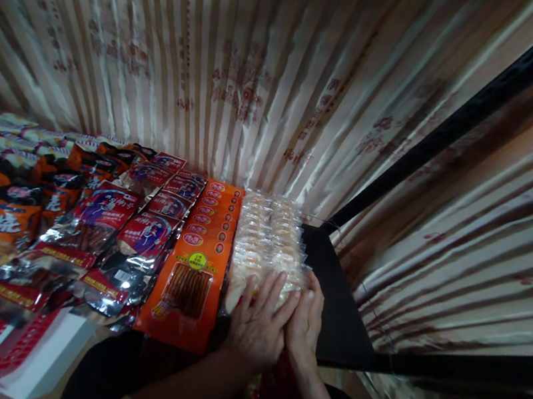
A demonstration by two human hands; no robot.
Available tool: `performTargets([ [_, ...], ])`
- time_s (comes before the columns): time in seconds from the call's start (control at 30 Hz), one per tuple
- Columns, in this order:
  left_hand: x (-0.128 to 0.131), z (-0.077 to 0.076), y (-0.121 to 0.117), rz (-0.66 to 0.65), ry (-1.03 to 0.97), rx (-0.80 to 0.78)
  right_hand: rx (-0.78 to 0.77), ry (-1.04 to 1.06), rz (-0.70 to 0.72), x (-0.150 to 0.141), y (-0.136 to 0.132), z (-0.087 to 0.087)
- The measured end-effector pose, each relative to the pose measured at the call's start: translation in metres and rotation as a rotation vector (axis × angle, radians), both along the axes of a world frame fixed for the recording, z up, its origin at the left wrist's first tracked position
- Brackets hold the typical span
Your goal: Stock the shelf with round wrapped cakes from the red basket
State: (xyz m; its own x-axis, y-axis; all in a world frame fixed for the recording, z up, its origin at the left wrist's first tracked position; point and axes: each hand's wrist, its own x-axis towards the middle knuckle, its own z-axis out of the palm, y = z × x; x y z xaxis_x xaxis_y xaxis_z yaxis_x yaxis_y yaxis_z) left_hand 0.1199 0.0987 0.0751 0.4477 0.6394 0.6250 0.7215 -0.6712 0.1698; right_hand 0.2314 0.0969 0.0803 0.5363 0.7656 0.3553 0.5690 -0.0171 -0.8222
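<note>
A clear bag of pale round crackers (267,240) lies on the black shelf (337,309) at the right end of a row of snack packs. My left hand (259,325) rests flat on the bag's near end with its fingers stretched out. My right hand (305,325) lies next to it, fingers pressed against the bag's near right corner. Left of the bag lies an orange snack pack (197,271) with a picture of brown strips.
Red, silver and orange snack packs (100,232) fill the shelf to the left, running back along the wall. A striped cream curtain (307,71) hangs behind and to the right. A white and red box (22,353) sits at the lower left.
</note>
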Motion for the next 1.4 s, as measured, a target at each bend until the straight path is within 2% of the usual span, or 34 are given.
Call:
performTargets([
  [0.13, -0.001, -0.002, 0.003, -0.019, 0.023, 0.003, -0.016, 0.037, 0.010, -0.001, 0.000, -0.001],
  [0.4, -0.001, -0.005, 0.002, -0.033, 0.024, 0.043, -0.014, -0.022, 0.038, 0.002, -0.001, -0.005],
  [0.7, -0.005, -0.002, -0.003, -0.021, -0.059, 0.037, -0.030, 0.163, -0.029, 0.004, -0.005, -0.001],
  [0.87, -0.010, 0.003, -0.006, 0.046, -0.113, -0.025, -0.015, 0.247, -0.046, 0.009, -0.006, 0.000],
  [1.1, -0.010, 0.006, -0.002, 0.127, -0.126, -0.137, -0.054, 0.195, -0.063, -0.002, 0.001, -0.001],
  [1.4, -0.012, 0.005, 0.001, 0.083, -0.116, -0.151, -0.065, 0.095, -0.072, -0.016, 0.003, 0.002],
])
